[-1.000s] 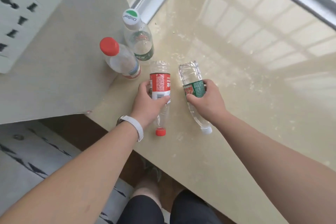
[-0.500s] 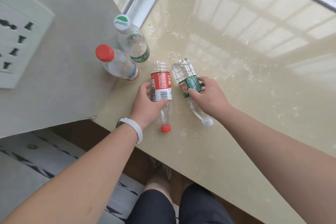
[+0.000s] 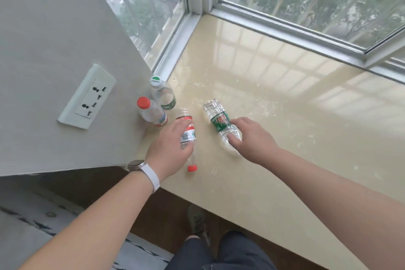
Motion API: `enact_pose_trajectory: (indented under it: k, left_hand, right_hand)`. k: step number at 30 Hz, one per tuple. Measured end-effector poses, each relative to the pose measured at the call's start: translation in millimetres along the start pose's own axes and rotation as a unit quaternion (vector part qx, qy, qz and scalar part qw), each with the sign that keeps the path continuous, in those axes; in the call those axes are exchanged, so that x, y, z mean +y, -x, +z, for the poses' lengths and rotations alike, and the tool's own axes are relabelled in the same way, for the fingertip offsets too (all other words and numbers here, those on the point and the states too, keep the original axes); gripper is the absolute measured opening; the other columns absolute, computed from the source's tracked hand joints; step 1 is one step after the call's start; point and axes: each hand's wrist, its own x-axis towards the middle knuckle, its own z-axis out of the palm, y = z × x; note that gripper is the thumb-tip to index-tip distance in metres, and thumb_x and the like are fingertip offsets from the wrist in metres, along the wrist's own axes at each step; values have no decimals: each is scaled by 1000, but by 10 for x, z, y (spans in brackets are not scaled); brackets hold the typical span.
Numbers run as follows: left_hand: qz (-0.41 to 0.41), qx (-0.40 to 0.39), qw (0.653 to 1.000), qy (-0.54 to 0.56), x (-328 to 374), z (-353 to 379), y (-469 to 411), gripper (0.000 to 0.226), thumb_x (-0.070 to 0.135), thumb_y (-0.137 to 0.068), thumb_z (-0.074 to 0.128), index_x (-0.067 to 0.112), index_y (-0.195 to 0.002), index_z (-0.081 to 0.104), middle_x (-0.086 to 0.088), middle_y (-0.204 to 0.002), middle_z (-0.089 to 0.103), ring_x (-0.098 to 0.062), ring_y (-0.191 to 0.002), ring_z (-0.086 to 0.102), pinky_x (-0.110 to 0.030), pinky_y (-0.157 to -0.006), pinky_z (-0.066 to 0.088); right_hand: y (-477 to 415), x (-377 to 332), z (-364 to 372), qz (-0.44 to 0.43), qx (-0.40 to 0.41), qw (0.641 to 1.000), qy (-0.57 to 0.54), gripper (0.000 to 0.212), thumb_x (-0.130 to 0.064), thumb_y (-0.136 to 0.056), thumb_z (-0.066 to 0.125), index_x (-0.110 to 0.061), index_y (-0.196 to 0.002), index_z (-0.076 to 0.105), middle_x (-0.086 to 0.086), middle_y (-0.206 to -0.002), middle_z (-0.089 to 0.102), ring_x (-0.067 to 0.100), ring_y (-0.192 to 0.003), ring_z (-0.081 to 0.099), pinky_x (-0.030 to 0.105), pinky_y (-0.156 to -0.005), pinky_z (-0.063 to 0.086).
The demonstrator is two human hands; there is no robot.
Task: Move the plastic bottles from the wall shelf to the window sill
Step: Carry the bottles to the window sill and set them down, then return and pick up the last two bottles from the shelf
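On the window sill [image 3: 285, 120], near its left edge, the left hand [image 3: 168, 149] closes its grip round the lying red-label bottle [image 3: 189, 131]. The right hand [image 3: 252, 138] grips the lying green-label bottle [image 3: 219, 121] beside it. The red-capped bottle [image 3: 152, 113] and the white-capped bottle [image 3: 163, 94] stand upright behind.

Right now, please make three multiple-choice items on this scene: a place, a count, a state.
1. The green-label bottle lies: A) on the floor; B) on the window sill; C) on a chair.
2. Bottles in view: A) two; B) four; C) six.
3. The red-label bottle is: A) upright; B) hanging; C) on its side.
Key: 1 B, it rests on the sill, right hand on it. 2 B, the green-cap bottle and the red-cap bottle stand, two lie. 3 C, it lies flat under the left hand.
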Motion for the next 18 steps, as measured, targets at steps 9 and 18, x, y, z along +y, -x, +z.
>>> enact_pose_trajectory:
  k: [9,18]
  left_hand:
    - [137,66,980,-128,441,-492,559,53,44,-88,50,21,-135,60,-5,-140,57,-28,-125,55,-45,-100,42]
    - [310,121,920,-206,782,-872,964,54,44,-84,50,19,-129,65,-9,-130,63,-29,-119,58,-52,-98,48]
  right_hand:
    - [930,-350,-586,-44,101,990,91,47,-39,-99,49,-20,-142,48,-2,-145,49,24,-128,46,36,-101,38]
    - [1762,-457,-871,-20,182,970,158,54,-46,-96,45,-18,-142,51,5,-146,51,29,-130,47,39,-106,38]
